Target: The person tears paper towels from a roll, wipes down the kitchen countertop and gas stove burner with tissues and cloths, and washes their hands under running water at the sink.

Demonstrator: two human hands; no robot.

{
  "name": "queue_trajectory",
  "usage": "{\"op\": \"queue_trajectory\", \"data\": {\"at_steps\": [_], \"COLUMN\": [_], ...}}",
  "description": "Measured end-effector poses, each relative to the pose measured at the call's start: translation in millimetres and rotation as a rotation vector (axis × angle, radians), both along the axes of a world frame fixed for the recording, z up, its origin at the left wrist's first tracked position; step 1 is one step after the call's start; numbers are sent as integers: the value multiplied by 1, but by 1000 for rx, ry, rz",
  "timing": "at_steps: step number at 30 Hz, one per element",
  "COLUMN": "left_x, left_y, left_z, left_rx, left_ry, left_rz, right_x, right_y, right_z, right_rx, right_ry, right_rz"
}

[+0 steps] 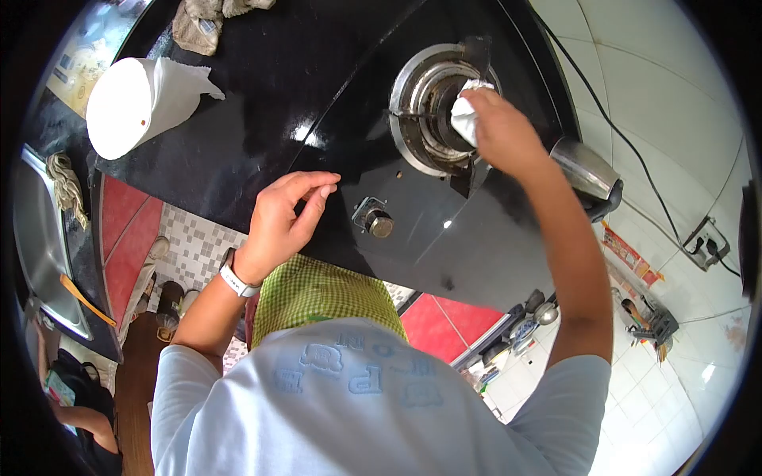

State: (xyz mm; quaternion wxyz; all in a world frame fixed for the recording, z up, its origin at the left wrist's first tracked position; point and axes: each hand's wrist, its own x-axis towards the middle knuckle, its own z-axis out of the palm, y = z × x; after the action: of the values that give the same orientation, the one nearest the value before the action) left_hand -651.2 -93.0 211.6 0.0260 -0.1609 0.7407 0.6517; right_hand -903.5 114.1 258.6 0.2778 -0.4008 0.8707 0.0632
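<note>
My right hand (506, 131) is closed on a crumpled white paper towel (464, 119) and presses it at the right side of the gas burner (409, 143). Round and metallic, the burner has brown stains around its rings, and dark pan supports stick out at its rim. My left hand (287, 210), with a white watch on the wrist, hovers over the front of the black stove. Its thumb and fingertips come together, with nothing visible between them. Just right of that hand is the stove knob (379, 224). A small brown crumb (399, 174) lies below the burner.
A paper towel roll (127, 107) lies at the left, near a cloth (198, 24). A metal pot (583, 168) stands beside the right forearm. A cable (603, 111) runs along the tiled wall to a socket. A sink (51, 238) and another person (83, 412) are at far left.
</note>
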Motion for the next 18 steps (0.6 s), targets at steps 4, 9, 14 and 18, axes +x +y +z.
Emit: {"op": "queue_trajectory", "data": {"at_steps": [4,9,14,18], "left_x": [0,6,5,-2], "left_y": [-4,-3,2,10], "left_z": [-1,-9,-15,-7], "left_rx": [-60,-11,100,110], "left_ry": [58,42,-22,-1], "left_rz": [12,78,119,113], "right_x": [3,-11,-6,6], "right_y": [-7,-24,-20,-15], "right_z": [-2,22,9,-13], "right_rx": [65,193,132,79], "right_ry": [-28,-457,-343,-17], "right_rz": [-52,-615,-498,-250]}}
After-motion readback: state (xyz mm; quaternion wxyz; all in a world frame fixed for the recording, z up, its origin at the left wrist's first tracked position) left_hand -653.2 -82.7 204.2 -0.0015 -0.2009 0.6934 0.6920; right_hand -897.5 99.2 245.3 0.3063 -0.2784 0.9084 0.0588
